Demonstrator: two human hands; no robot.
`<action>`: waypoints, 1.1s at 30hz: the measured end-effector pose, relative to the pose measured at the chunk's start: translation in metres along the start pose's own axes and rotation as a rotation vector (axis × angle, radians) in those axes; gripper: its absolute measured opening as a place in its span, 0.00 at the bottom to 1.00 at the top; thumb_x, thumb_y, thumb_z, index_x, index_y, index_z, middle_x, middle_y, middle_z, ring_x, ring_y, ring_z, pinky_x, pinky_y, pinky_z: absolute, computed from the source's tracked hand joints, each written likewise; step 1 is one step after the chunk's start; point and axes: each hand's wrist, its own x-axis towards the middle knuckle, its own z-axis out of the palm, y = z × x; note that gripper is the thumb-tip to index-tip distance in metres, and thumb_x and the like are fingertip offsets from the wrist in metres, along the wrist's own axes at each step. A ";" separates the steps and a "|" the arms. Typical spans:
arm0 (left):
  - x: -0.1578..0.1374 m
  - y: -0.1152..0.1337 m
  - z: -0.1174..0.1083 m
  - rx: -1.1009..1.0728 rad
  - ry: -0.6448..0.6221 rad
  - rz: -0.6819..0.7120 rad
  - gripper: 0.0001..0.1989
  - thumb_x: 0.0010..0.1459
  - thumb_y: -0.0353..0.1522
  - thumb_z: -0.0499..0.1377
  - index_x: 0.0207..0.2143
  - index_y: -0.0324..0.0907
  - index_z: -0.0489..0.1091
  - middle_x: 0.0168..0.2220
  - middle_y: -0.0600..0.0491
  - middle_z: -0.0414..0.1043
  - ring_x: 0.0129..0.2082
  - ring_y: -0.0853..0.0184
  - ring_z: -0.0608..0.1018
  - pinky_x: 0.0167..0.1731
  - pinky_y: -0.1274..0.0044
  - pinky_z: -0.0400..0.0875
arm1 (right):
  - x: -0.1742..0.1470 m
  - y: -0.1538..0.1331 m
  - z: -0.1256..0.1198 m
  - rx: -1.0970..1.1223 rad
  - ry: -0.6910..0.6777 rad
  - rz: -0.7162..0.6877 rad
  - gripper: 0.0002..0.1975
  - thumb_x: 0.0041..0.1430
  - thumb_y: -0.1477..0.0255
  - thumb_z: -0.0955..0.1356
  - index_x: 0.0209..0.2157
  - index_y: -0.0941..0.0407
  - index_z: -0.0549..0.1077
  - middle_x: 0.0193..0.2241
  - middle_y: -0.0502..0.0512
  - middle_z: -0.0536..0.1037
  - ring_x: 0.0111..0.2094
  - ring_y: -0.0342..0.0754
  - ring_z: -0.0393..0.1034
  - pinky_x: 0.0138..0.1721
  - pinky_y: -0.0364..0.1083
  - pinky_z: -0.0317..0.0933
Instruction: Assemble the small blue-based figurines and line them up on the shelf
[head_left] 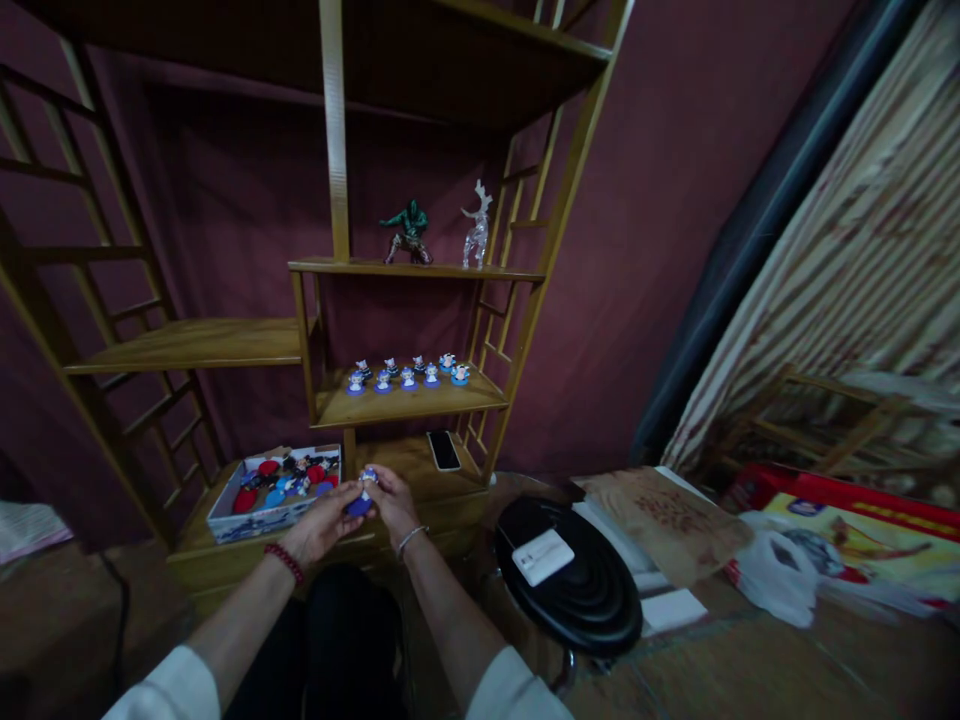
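Purple-and-white figurine [367, 480] on a round base [359, 507], perhaps animal-shaped.

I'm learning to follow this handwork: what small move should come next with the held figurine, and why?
Probably lift the figurine toward the shelf: the left hand and right hand hold it with its purple base, and similar purple-based figurines stand there in a row.

The left forearm [244, 615] and right forearm [448, 610] are being extended forward and angled inward. The left hand [324, 520] and right hand [394, 503] are being held close together, their fingers [384, 477] being bent in a pinching grip.
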 end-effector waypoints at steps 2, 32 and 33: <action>0.005 -0.006 0.002 -0.006 0.024 -0.026 0.06 0.51 0.32 0.58 0.32 0.41 0.63 0.25 0.57 0.70 0.23 0.75 0.75 0.20 0.86 0.65 | 0.001 0.006 -0.007 -0.007 -0.005 0.008 0.14 0.41 0.68 0.69 0.34 0.56 0.72 0.33 0.53 0.77 0.36 0.48 0.71 0.38 0.46 0.65; 0.040 -0.024 0.040 -0.054 0.031 -0.187 0.29 0.31 0.42 0.67 0.37 0.40 0.64 0.25 0.56 0.72 0.21 0.71 0.74 0.19 0.83 0.59 | 0.204 -0.132 -0.153 -1.329 0.474 -0.226 0.36 0.45 0.66 0.67 0.55 0.62 0.53 0.44 0.66 0.72 0.47 0.55 0.64 0.48 0.50 0.53; 0.042 -0.023 0.039 -0.050 0.037 -0.195 0.30 0.31 0.42 0.67 0.38 0.40 0.64 0.25 0.56 0.72 0.21 0.71 0.74 0.20 0.83 0.59 | 0.209 -0.133 -0.154 -1.337 0.455 -0.205 0.36 0.45 0.65 0.67 0.55 0.61 0.53 0.43 0.66 0.72 0.47 0.55 0.65 0.48 0.50 0.53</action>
